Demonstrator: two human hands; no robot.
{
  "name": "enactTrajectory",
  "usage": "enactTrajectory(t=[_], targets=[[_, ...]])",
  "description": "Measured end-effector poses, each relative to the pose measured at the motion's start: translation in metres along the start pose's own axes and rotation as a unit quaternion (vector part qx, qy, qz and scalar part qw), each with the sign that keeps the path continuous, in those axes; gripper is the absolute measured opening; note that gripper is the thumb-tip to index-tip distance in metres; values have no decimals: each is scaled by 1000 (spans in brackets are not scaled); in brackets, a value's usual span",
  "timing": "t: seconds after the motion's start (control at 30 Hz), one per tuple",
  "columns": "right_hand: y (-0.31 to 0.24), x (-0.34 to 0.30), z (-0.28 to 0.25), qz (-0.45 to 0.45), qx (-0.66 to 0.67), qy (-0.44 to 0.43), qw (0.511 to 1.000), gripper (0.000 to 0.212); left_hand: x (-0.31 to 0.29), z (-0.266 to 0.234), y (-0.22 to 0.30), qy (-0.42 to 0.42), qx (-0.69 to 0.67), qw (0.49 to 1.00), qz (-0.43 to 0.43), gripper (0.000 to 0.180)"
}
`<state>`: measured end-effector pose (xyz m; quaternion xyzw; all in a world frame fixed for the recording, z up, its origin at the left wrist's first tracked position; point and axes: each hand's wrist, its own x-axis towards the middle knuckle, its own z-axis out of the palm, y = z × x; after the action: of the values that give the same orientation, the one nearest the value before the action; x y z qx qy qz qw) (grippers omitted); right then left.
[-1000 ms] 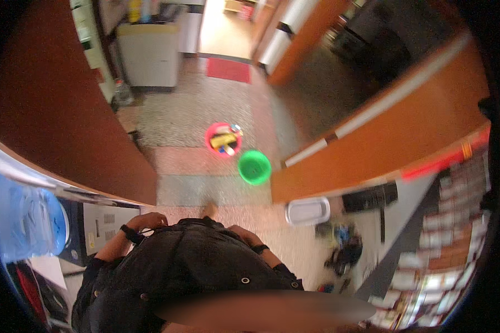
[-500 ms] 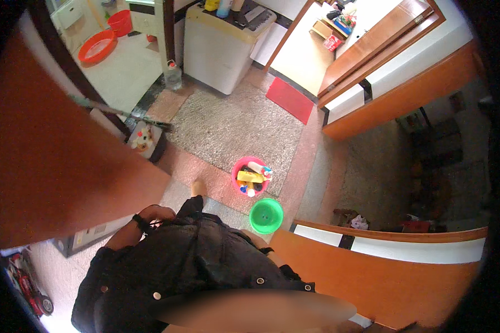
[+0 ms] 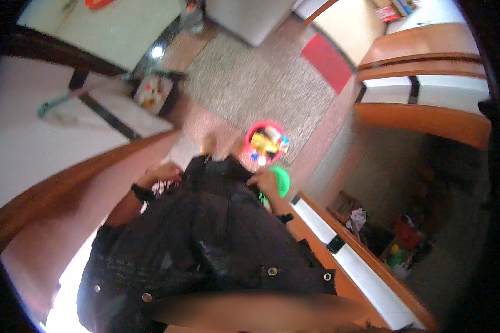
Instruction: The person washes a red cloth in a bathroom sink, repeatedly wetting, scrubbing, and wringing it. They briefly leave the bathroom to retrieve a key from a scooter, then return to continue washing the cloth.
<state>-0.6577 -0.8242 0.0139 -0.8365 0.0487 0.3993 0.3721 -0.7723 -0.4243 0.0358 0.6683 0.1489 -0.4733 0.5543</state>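
- pink round basket (image 3: 265, 143) on floor, centre, just beyond the person's feet: holds small packages, yellow, white, blue and red; shapes blurred
- dark open crate (image 3: 154, 93) far left of centre, by the white wall: small pale and orange packs inside, too blurred to tell apart
- no signs, screens or separate labels to make out

Green bowl (image 3: 281, 181) half behind right hand (image 3: 265, 180)
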Motion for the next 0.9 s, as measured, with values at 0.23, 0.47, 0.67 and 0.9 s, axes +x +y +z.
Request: enactTrajectory(t=[0.23, 0.47, 0.67, 0.9], targets=[[-97, -42, -103, -33, 217, -112, 969, 29, -55, 16, 91, 42, -245, 963, 100, 18], [-104, -26, -133, -1, 158, -184, 970, 36, -56, 32, 133, 128, -292, 946, 51, 30], [-102, -28, -187, -13, 248, -167, 954, 40, -55, 43, 166, 110, -210, 963, 126, 34], [-104, -44, -234, -26, 309, -248, 918, 44, 5, 44, 183, -68, -309, 942, 113, 27]])
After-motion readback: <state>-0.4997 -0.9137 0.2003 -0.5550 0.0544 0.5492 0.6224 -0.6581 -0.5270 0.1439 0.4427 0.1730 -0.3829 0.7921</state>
